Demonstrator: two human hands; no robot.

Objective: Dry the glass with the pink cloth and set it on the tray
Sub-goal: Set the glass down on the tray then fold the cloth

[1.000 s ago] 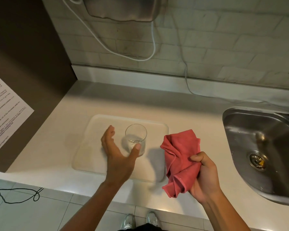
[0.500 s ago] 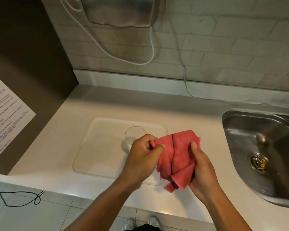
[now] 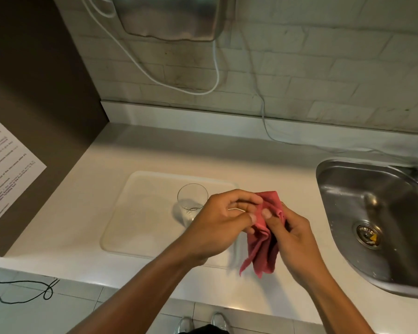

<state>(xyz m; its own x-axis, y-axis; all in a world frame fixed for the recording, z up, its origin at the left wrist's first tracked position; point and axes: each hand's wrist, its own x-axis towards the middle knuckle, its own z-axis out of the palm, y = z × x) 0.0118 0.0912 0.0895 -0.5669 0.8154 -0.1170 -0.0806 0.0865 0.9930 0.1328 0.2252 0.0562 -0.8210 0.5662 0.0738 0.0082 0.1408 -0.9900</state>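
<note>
A clear glass [image 3: 192, 198] stands upright on the pale translucent tray [image 3: 140, 213], toward its right half, with no hand on it. Just right of the glass, both hands hold the pink cloth [image 3: 263, 247] above the tray's right edge. My left hand [image 3: 222, 222] pinches the cloth's top between thumb and fingers. My right hand [image 3: 292, 239] grips it from the right, thumb pressed on the fabric. The lower part of the cloth hangs down loose over the counter. My left hand hides part of the glass's base.
The tray lies on a white countertop [image 3: 227, 153]. A steel sink [image 3: 377, 222] is at the right. A metal appliance [image 3: 174, 15] hangs on the tiled wall with white cables trailing down. A brown side panel with a printed sheet [image 3: 7, 174] stands at the left.
My left hand let go of the glass on the tray and came over to the cloth. Both hands now hold the cloth, which has been gathered narrower and hangs lower.
</note>
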